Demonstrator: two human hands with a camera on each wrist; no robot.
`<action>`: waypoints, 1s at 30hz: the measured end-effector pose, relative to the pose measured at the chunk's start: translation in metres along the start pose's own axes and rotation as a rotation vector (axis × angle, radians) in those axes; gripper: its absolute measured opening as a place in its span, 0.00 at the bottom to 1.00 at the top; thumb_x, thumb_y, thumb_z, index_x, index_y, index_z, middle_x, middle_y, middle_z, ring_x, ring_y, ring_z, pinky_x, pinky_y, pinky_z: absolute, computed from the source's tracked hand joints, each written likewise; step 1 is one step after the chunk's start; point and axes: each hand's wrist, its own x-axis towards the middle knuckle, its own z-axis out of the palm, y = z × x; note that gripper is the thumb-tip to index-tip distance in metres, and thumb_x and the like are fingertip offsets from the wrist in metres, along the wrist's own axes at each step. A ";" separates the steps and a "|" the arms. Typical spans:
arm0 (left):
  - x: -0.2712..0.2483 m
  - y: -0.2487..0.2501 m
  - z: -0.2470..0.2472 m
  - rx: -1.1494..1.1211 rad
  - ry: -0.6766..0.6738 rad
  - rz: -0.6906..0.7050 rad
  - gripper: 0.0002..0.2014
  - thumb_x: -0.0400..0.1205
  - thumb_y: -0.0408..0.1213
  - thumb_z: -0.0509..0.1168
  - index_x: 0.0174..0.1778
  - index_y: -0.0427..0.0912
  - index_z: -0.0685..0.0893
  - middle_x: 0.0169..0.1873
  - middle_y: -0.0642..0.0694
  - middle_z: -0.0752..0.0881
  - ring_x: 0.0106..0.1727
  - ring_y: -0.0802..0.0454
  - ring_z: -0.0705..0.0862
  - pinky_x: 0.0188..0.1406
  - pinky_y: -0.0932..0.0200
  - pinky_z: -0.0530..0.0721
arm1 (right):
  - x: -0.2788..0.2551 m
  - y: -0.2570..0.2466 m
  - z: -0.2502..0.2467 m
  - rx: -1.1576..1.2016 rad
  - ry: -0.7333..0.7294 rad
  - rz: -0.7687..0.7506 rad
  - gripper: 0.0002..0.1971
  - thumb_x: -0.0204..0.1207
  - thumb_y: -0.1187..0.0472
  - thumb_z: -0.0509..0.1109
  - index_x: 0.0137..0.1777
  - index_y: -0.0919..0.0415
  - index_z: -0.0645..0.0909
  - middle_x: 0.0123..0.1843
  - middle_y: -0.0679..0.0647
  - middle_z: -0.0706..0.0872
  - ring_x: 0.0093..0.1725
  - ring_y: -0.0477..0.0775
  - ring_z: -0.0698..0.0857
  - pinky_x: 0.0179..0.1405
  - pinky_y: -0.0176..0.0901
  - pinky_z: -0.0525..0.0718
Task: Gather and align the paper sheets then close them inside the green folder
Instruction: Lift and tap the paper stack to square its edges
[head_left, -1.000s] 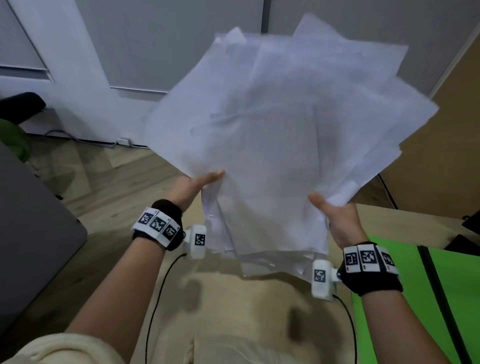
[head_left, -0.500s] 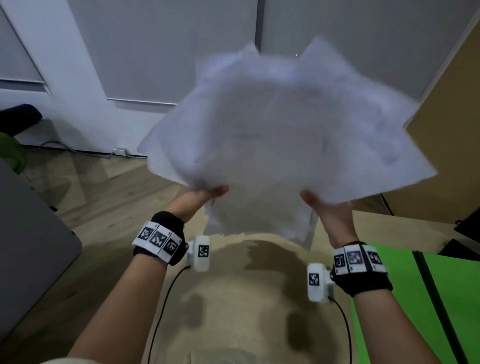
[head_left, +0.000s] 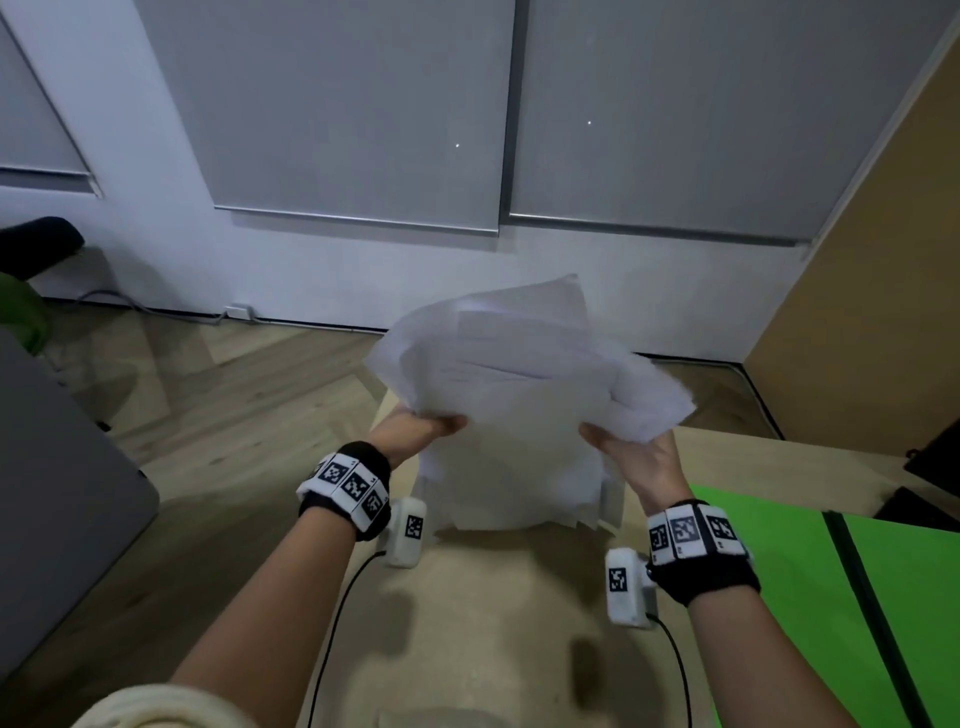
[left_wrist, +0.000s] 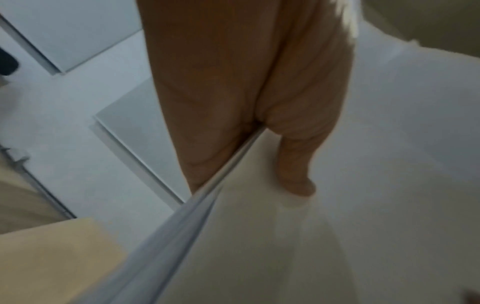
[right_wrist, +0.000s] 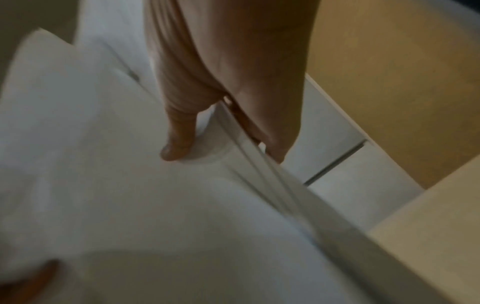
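Observation:
A loose stack of white paper sheets (head_left: 514, 415) hangs between my hands above the beige table (head_left: 483, 613), its lower edge near the tabletop and its top leaning away from me. My left hand (head_left: 421, 428) pinches the stack's left side, thumb on the near face. In the left wrist view that thumb (left_wrist: 296, 164) lies on the sheets (left_wrist: 311, 236) with the fingers behind. My right hand (head_left: 631, 452) grips the right side; the right wrist view shows its thumb (right_wrist: 179, 142) pressing the sheets (right_wrist: 130, 195). The green folder (head_left: 810, 613) lies open on the table at the right.
A dark spine strip (head_left: 867, 613) runs down the folder. A grey desk surface (head_left: 57, 499) is at the left, wooden floor (head_left: 218, 395) beyond the table, a brown panel (head_left: 862, 312) at the right, and black items (head_left: 935, 462) sit at the table's far right.
The fanned-out sheets, held high a second ago, have come down toward the table and drawn together into a narrower stack. Both hands kept their grip and lowered with it.

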 end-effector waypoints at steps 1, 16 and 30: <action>0.001 0.007 0.004 -0.004 0.014 0.025 0.22 0.78 0.28 0.71 0.70 0.35 0.79 0.63 0.40 0.85 0.67 0.42 0.83 0.65 0.54 0.83 | 0.000 -0.006 0.004 0.046 0.016 -0.019 0.22 0.64 0.72 0.80 0.59 0.67 0.83 0.56 0.63 0.89 0.57 0.61 0.88 0.63 0.59 0.84; -0.026 0.020 0.024 -0.192 0.143 0.152 0.07 0.76 0.38 0.75 0.45 0.54 0.85 0.41 0.59 0.91 0.40 0.69 0.91 0.35 0.74 0.85 | -0.008 -0.005 0.015 0.108 -0.018 -0.112 0.10 0.70 0.67 0.77 0.48 0.51 0.85 0.48 0.47 0.89 0.46 0.44 0.87 0.47 0.31 0.87; -0.035 0.020 0.010 -0.299 0.165 0.134 0.46 0.59 0.72 0.73 0.66 0.40 0.85 0.61 0.39 0.89 0.64 0.40 0.87 0.72 0.36 0.78 | -0.018 0.002 -0.002 0.136 -0.275 -0.049 0.22 0.63 0.60 0.80 0.59 0.55 0.86 0.58 0.57 0.91 0.59 0.57 0.88 0.61 0.53 0.84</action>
